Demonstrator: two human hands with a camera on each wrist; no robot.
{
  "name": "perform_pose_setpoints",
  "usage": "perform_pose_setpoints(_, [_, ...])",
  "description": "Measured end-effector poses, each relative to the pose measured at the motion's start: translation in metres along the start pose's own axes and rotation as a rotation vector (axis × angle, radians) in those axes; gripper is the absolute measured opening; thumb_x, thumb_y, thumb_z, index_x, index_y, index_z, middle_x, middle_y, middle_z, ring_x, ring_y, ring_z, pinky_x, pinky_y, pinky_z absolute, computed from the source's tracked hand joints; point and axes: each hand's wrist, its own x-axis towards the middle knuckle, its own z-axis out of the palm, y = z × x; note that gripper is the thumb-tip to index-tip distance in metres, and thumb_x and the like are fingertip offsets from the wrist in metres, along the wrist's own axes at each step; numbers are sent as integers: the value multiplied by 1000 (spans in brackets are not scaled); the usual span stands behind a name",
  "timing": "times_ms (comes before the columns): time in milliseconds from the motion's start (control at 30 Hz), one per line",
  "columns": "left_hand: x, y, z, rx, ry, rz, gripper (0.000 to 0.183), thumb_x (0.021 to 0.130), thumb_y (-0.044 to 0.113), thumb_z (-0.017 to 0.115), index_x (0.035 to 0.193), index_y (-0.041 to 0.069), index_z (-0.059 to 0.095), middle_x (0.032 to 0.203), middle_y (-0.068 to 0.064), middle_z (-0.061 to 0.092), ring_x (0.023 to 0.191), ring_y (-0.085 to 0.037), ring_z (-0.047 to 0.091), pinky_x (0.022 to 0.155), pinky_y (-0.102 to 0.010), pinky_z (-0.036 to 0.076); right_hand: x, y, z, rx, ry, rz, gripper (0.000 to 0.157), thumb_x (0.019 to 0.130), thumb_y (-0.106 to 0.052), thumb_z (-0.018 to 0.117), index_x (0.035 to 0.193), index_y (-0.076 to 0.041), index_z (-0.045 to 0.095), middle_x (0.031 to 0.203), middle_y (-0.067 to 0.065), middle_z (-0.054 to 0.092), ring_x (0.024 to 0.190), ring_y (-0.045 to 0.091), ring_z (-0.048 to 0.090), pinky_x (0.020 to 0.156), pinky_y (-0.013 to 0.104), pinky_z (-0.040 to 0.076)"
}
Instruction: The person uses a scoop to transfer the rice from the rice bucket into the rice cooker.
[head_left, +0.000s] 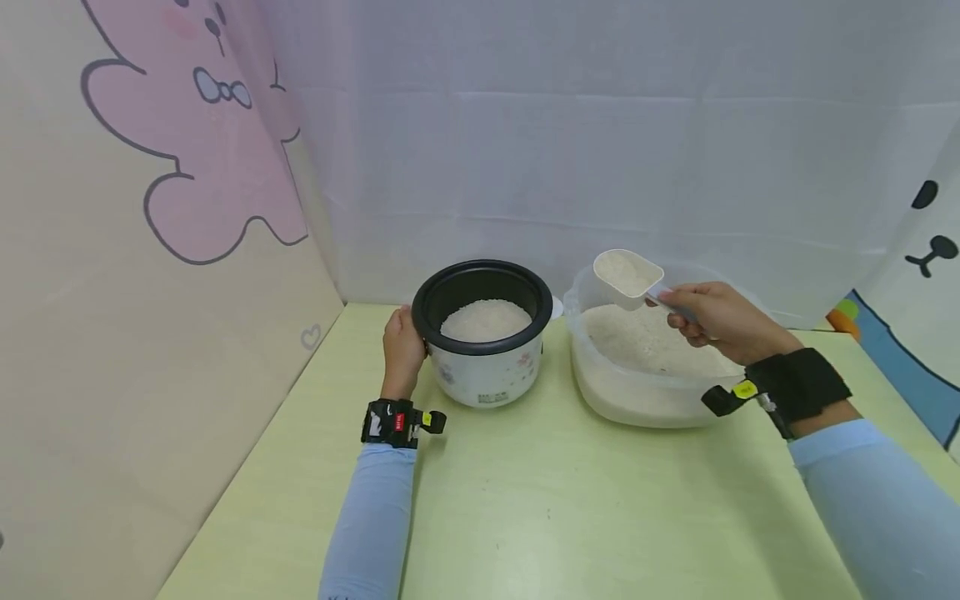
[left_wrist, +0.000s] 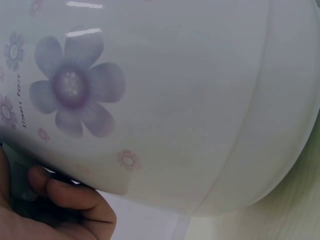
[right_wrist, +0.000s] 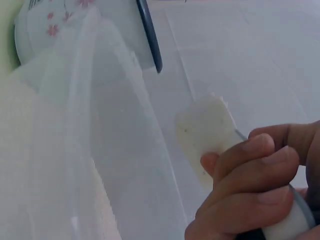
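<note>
My right hand (head_left: 716,317) grips the handle of a white scoop (head_left: 628,279) filled with rice. It holds the scoop above the back left part of a translucent plastic tub (head_left: 637,408) of rice. In the right wrist view the fingers (right_wrist: 250,185) curl round the handle, and a few grains stick to the outside of the scoop (right_wrist: 202,130). At the left stands a white, flower-printed rice cooker (head_left: 487,375) with a black rim, its lid off and rice (head_left: 486,321) inside. My left hand (head_left: 403,350) holds it by its left side, fingers (left_wrist: 80,200) curled against the body.
Both containers stand side by side on a pale green table (head_left: 510,500), the tub right of the cooker. A white curtain (head_left: 585,150) hangs close behind them. On the left rises a wall covering (head_left: 150,333) with a pink cartoon figure. A small white piece (head_left: 557,307) shows behind the cooker.
</note>
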Motion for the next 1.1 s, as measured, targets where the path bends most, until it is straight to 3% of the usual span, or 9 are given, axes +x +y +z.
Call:
perform_pose_setpoints(200, [1,-2,-1,13,6,-6,41,106,41,29,87,11,48,70,-6,42,53,-17,41,47,-27,32,14,-27,30,83,21,-19,35,104,-28,48,122,2,50,77,-1,45,60,10,34,56,31,21])
perform_pose_setpoints(567, [0,-3,0,-3,6,-5,40,106,41,30,86,11,48,70,-6,42,52,-17,40,45,-27,33,41,-53,75,60,53,-46,32,105,-25,47,119,3,48,78,0,48,62,9,35,55,23,30])
perform_pose_setpoints(800, [0,-1,1,3,5,9,40,106,39,29,85,11,47,68,-5,41,50,-15,40,45,-27,32,54,-54,94,-39,83,-109,24,104,-19,49,95,3,52,76,5,46,59,11,33,54,25,30])
perform_pose_setpoints(1100, [0,-1,0,11,11,14,40,107,38,29,85,10,47,68,-5,41,50,-16,40,45,-26,32,65,-51,110,-286,184,-157,27,103,-14,47,118,6,57,82,13,50,47,8,24,50,27,25])
